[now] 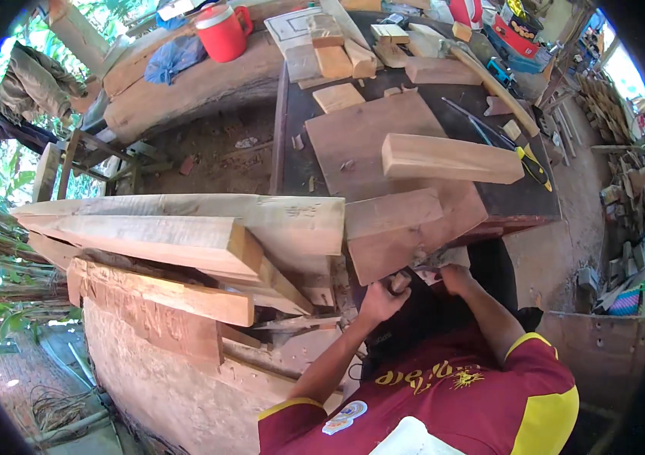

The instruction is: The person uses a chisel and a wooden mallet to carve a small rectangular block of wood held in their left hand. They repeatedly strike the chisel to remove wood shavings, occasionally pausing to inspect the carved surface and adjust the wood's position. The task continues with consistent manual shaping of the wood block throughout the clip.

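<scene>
Close to my body, below the near edge of the table, my left hand [385, 301] is closed round a small wooden piece [399, 283] whose blunt end sticks up from the fist. Just to its right, my right hand [455, 279] is closed as well, at a thin pale flat thing [429, 276] that I cannot make out. A brown flat board [391, 254] lies on the table, its near corner just beyond my hands. On the board rest a flat wooden piece [394, 214] and a thick squared wood block [451, 159].
Long timber beams [133, 231] are stacked at left, ending near my left arm. A yellow-and-black handled tool [535, 168] lies at the table's [520, 201] right edge. Wood offcuts [334, 62] sit farther back. A red mug [224, 34] and blue plastic bag [174, 59] rest on a thick slab.
</scene>
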A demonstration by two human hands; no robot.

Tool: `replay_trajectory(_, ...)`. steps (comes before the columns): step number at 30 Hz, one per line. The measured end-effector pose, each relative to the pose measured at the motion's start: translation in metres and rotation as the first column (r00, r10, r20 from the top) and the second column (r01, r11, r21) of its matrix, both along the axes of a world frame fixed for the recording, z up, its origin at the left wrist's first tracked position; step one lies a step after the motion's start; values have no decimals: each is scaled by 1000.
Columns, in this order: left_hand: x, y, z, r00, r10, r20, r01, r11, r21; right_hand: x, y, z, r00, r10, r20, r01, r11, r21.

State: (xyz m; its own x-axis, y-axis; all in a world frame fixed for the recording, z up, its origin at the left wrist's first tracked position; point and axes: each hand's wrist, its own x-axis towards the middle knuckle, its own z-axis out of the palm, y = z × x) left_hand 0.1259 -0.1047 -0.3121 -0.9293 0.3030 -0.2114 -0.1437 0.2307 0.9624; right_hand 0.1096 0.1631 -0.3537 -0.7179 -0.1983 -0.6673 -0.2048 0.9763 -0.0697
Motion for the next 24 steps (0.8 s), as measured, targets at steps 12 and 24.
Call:
replay_trajectory(12,-17,-39,9,850,-113,514,42,988,148,-3,-31,155,992,-116,40,118,815,-568)
replay_trajectory(24,-26,-4,19,880,-25,474,93,988,-121,-60,30,294,474,-525,-707,-72,777,-625)
